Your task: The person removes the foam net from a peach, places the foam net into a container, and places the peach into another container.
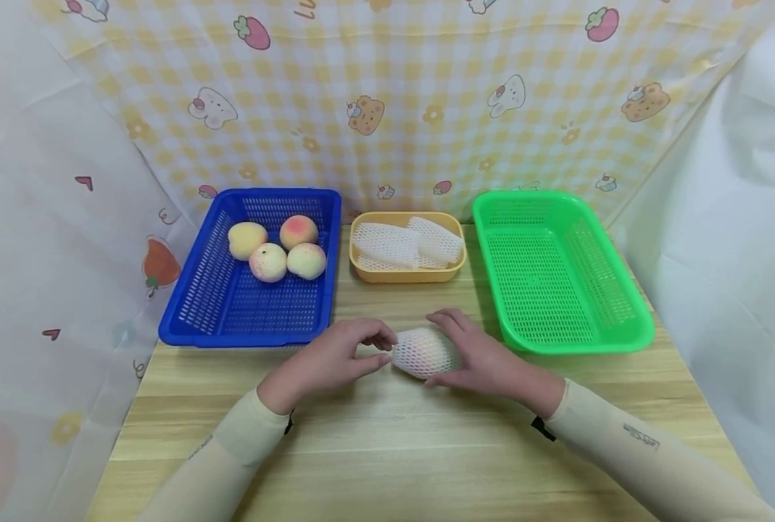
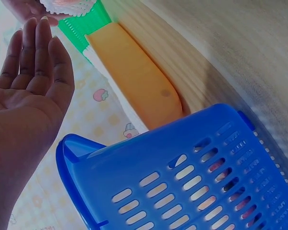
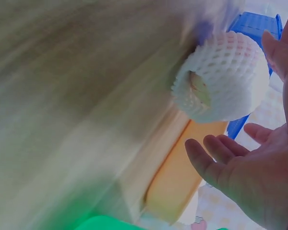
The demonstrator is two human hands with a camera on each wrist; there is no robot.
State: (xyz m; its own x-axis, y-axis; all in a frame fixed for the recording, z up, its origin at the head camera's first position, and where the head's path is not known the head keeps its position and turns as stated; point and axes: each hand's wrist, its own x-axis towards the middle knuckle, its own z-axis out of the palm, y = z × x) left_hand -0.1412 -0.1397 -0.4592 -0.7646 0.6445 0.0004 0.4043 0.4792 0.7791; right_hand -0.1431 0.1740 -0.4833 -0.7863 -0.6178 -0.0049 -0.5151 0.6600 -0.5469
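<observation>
A peach (image 1: 424,352) in a white foam net sits on the wooden table between both hands. In the right wrist view the netted peach (image 3: 225,79) shows bare skin through the net's open end. My right hand (image 1: 481,355) curves around its right side, thumb at the near side and fingers at the far side. The right wrist view has the right hand (image 3: 259,167) with fingers spread and a gap to the net. My left hand (image 1: 341,351) is at the net's left end, fingertips close to it. Seen from the left wrist, the left hand's fingers (image 2: 41,57) are extended, holding nothing.
At the left stands a blue basket (image 1: 194,286) with several bare peaches (image 1: 268,262). A small yellow-orange tray (image 1: 403,277) at the back middle holds white foam nets (image 1: 387,244). The green basket (image 1: 631,290) is at the right. A patterned curtain (image 1: 426,94) hangs behind.
</observation>
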